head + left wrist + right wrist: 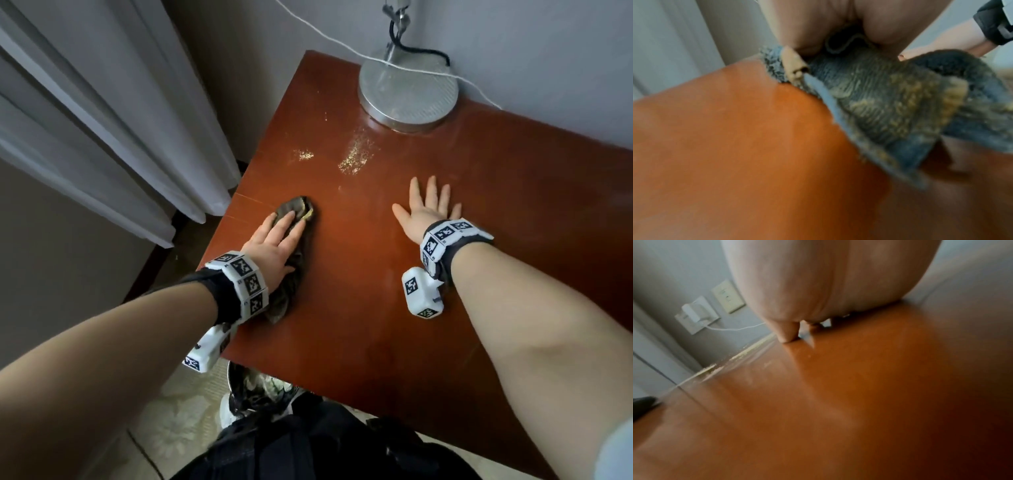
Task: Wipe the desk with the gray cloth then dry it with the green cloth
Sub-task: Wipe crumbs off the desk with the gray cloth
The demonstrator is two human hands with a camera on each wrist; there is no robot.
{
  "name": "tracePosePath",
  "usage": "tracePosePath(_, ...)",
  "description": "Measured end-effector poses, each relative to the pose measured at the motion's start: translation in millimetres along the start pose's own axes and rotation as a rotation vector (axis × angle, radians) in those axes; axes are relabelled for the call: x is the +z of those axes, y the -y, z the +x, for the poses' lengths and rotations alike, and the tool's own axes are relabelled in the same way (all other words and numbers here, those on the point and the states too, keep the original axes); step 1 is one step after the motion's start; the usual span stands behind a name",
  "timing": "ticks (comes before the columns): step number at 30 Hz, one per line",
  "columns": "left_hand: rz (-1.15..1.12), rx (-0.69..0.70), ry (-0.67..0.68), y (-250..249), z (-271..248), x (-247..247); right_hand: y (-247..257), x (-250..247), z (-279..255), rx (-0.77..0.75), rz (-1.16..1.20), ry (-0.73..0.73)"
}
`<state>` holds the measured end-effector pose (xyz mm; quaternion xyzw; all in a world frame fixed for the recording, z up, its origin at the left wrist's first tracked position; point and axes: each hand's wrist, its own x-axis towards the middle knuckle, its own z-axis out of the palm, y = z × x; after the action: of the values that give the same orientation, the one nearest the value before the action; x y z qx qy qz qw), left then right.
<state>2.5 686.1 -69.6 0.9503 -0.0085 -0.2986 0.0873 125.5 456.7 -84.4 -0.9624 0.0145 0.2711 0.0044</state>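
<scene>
**Left hand on gray cloth, right hand flat on tabletop**

Left hand (274, 245) presses the crumpled gray microfiber cloth (294, 219) down on the reddish-brown wooden tabletop (376, 308), near its left edge; fingers extended over the cloth, no curled grip. Cloth is smeared with yellowish grime in the left wrist view (900, 104). Right hand (424, 212) lies released, fingers spread, palm flat on bare wood, well apart from the cloth. Yellowish crumb patches (354, 159) sit beyond both hands, near the round silver metal lamp base (407, 92). White cable (342, 44) crosses the base.
</scene>
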Motion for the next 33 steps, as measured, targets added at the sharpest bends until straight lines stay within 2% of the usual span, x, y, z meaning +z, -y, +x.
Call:
tracePosePath(5,0.029,0.146,0.063,-24.8,28.0,-27.5,-2.3,-0.5,3.6,-0.015,0.002,0.059)
tracePosePath(9,-0.011,0.299,-0.018,-57.6,43.0,-43.4,-5.3,-1.4,5.4,-0.043,0.044,0.071)
tracePosePath(11,0.041,0.313,-0.007,-78.7,59.3,-46.9,-7.4,-1.9,6.0,-0.056,0.065,0.07)
tracePosePath(14,0.187,0.202,0.056,-88.5,78.5,-44.9,-9.0,-1.5,6.1,-0.067,0.089,0.067)
tracePosePath(16,0.23,0.214,0.027,-81.7,81.1,-39.6,-9.1,0.1,7.7,-0.065,0.099,0.069)
tracePosePath(19,0.197,0.216,0.01,-77.1,79.1,-37.6,-7.9,1.2,9.0,-0.053,0.099,0.073)
tracePosePath(22,0.152,0.16,0.009,-77.2,87.5,-36.9,-6.6,0.5,8.6,-0.041,0.098,0.079)
tracePosePath(25,0.036,0.006,-0.067,-52.0,95.6,-41.2,-5.7,0.0,7.2,-0.034,0.09,0.09)
tracePosePath(29,-0.146,-0.229,-0.146,11.0,98.6,-49.8,-5.1,0.0,7.5,-0.019,0.075,0.094)
tracePosePath(33,-0.261,-0.36,-0.232,44.5,85.9,-47.3,-3.9,0.6,6.7,-0.011,0.064,0.092)
